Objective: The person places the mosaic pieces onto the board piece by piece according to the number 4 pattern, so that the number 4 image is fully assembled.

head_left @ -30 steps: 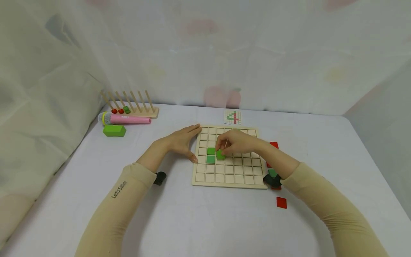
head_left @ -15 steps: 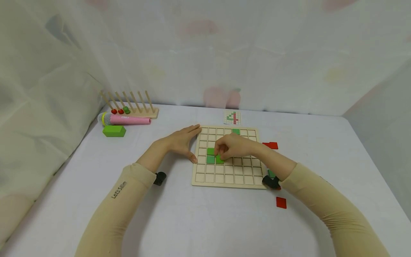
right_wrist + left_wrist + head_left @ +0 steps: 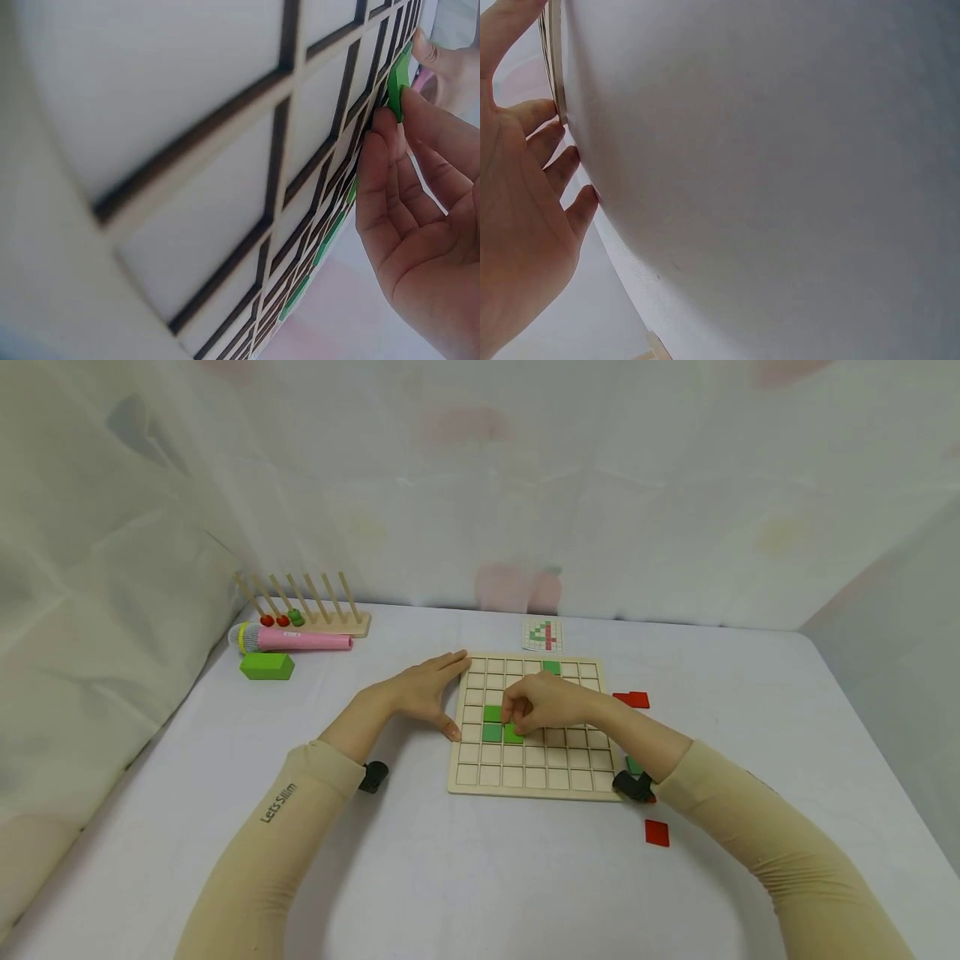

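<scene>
Nearest you, a loose red tile (image 3: 657,833) lay on the table (image 3: 480,885), with a loose green tile (image 3: 634,766) a little farther on, partly hidden by your right wrist camera (image 3: 633,786).

Your right hand (image 3: 551,702) was pinching a bright green tile (image 3: 513,734) at the third column from the left of the wooden board (image 3: 558,778). In the right wrist view the tile looked tilted up from the grid, so you seemed to be setting it into its cell; the next move called for pressing it flat and letting go. Your left hand (image 3: 427,692) gripped nothing: its fingers were spread against the board's left edge, probably to steady it.

As for the board's cells, a dark green tile (image 3: 491,732) filled the one just left of your pinch, a second bright green tile (image 3: 492,714) the one beyond that, and a far green tile (image 3: 551,668) sat in the farthest row. Your hand hid some cells.

Overlapping red tiles (image 3: 639,699) lay just right of the board. Past your left hand were a green block (image 3: 267,666), a pink microphone (image 3: 300,638) and a peg rack (image 3: 348,626) bearing red and green beads. Beyond the board lay a pattern card (image 3: 543,633), its grid printed with green and red squares.
</scene>
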Demonstrator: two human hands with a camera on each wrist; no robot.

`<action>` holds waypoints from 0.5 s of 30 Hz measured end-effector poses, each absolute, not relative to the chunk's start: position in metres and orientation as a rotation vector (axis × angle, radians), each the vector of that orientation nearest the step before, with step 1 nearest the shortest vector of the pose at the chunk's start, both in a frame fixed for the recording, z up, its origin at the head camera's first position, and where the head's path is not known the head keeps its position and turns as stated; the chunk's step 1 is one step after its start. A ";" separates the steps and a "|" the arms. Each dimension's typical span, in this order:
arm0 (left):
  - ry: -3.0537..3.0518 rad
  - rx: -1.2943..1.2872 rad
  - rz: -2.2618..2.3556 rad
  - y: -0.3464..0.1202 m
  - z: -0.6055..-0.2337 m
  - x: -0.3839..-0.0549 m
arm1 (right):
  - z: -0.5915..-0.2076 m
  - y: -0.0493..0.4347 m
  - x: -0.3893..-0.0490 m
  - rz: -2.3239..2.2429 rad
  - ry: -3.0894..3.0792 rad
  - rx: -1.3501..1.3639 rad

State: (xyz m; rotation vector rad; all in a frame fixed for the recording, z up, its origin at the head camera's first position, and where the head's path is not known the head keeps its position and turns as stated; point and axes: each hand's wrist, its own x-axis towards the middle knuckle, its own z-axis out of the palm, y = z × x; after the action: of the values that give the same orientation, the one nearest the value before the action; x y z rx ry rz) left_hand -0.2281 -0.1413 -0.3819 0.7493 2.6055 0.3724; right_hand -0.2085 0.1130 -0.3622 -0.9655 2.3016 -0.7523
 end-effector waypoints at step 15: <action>2.609 0.760 0.364 -0.142 -0.385 -0.229 | -0.365 0.113 -0.210 -0.765 2.315 -0.965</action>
State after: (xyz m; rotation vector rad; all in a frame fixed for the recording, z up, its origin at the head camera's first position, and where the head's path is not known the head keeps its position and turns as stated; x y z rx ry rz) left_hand -0.2292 -0.1419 -0.3849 0.7601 2.6094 0.3643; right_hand -0.2098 0.1132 -0.3650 -0.9645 2.3152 -0.7646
